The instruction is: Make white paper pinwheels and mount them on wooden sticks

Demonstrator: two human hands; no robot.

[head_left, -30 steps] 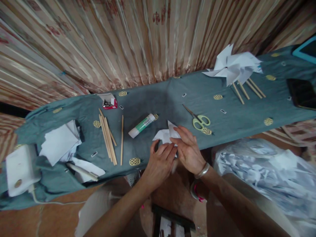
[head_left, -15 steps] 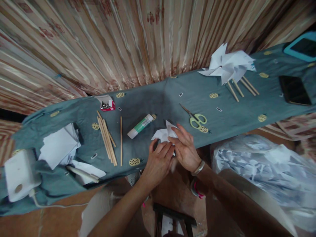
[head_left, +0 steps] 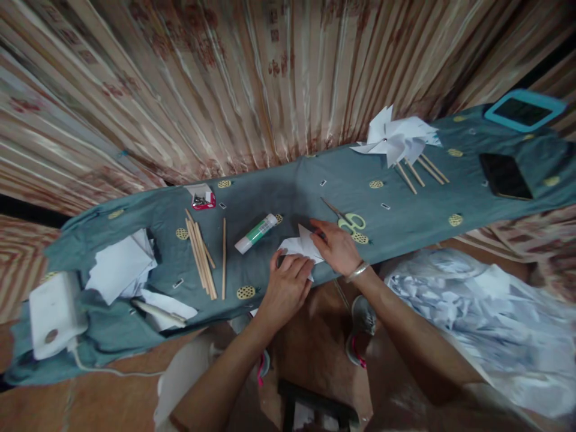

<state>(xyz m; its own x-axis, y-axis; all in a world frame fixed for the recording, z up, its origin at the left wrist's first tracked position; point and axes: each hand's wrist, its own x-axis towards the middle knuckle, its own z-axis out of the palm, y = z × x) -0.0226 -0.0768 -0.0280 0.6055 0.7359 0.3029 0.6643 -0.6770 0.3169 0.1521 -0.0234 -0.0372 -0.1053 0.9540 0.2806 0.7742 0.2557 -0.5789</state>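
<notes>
A white folded paper pinwheel (head_left: 294, 245) with pointed flaps lies at the near edge of the cloth-covered table. Fingers of my left hand (head_left: 290, 285) are closed over its lower left part, pressing it down. My right hand (head_left: 338, 247) is at its right side, with bent fingers around a raised flap; their tips partly hide the paper. Just beyond this hand lie green-handled scissors (head_left: 357, 221). A glue stick (head_left: 256, 234) with a green label rests to the left of the pinwheel.
Wooden sticks (head_left: 200, 261), a red box of pins (head_left: 203, 199), stacked paper (head_left: 121, 264) and a white corded device (head_left: 56, 315) are left. Finished pinwheels (head_left: 400, 138), a phone (head_left: 504, 176) and a blue-framed tablet (head_left: 525, 110) are right. A bag of paper scraps (head_left: 481, 318) sits below.
My right hand has shifted slightly up and right, away from my left fingers, uncovering more of the pinwheel. My left hand stays on the paper. The whole view has shifted a little.
</notes>
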